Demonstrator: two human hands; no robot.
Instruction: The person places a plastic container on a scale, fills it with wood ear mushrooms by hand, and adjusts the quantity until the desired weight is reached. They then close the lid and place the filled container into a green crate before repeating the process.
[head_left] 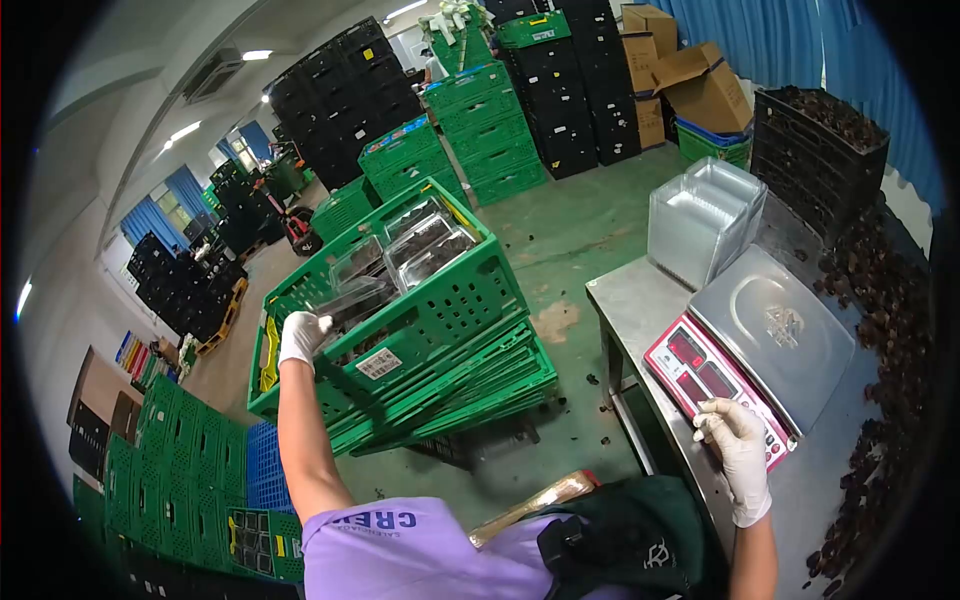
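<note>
The left hand (303,338), in a white glove, is bent over the near-left end of a clear plastic box with dark contents (355,302), just inside the rim of a green perforated plastic crate (470,305). Its fingertips are hidden, so I cannot tell whether it grips the box or only rests against it. More clear plastic boxes (410,240) with dark contents lie tilted at the far side of this crate. The crate sits on a stack of green plastic crates (500,385), which probably serves to raise it within easy reach of the left arm.

The right hand (735,440), also gloved, is at the near end of a red-and-white scale with a steel plate (765,340). Its fingers curl narrowly toward the thumb; I cannot tell whether anything is between them. The scale's display faces the person, likely so it can be read from there.

On the grey metal table (630,295), a nested stack of clear plastic trays (690,225) stands at the far left, beyond the scale; nesting presumably saves room. Loose dark brown pieces (870,470) are spread along the right side, perhaps to leave the scale accessible.
</note>
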